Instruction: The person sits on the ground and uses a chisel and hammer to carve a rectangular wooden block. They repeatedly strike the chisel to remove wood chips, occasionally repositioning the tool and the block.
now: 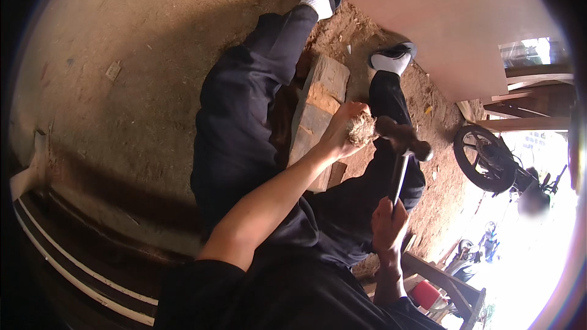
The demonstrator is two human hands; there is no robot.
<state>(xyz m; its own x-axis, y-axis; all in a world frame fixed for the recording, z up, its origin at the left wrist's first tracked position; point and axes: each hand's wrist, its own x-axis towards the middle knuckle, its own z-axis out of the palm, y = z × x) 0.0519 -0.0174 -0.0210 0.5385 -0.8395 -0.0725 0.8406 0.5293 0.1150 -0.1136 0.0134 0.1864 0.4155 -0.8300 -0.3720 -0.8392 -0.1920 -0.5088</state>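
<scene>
My left hand (342, 131) is closed around an upright piece with a pale, frayed, fibrous top (362, 129), like a battered wooden tool handle seen end-on. Its lower part is hidden by my fist, so its kind does not show. Just under that hand lies a thick, rough wooden beam (318, 104) between my legs. In my right hand (389, 223) I grip the handle of a hammer (402, 137), its dark metal head level with the frayed top and right beside it. Whether the two touch, I cannot tell.
A large smooth board (452, 30) stands at the upper right. Beyond it, towards bright daylight, is a motorcycle (489, 159). A wooden frame (452, 290) with a red container (428, 295) is at the lower right. Long pale strips (92, 281) lie lower left, a wood chip (114, 71) upper left.
</scene>
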